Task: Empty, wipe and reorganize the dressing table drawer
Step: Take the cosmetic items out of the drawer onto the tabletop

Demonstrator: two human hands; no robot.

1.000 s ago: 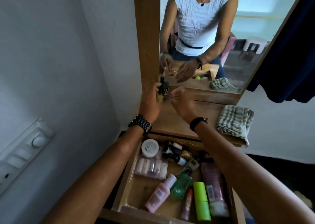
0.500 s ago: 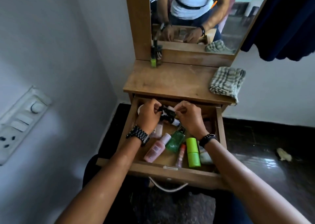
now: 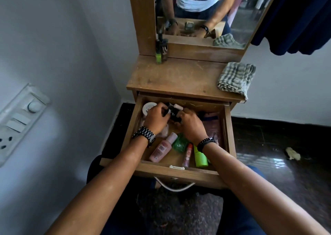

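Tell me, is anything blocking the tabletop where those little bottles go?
Nothing visible. Both hands grip small bottles in the drawer; the tabletop above is bare in the middle, with only a cloth at its right edge.

The bench [image 3: 179, 77] and its open drawer [image 3: 179, 174] are mid-brown wood, scuffed paler in spots. At the right of the bench lies a cloth [image 3: 236, 79] in grey-green and off-white checks. At the upper centre of the frame stands a small bottle [image 3: 158, 56] with a lime-green base and dark top. Low in the drawer lie a pale pink bottle [image 3: 160, 150] with a lighter pink cap, a clear green bottle [image 3: 180, 143], a slim pink-and-red tube [image 3: 188, 154] and a lime-green tube [image 3: 201, 158]. At the drawer's upper left sits a white jar lid [image 3: 147, 107]. The left wrist wears a black-and-silver watch [image 3: 144, 134], the right a black band [image 3: 205, 142]. The wall [image 3: 62, 38] is pale grey-white; the floor [image 3: 277, 145] is glossy dark brown.
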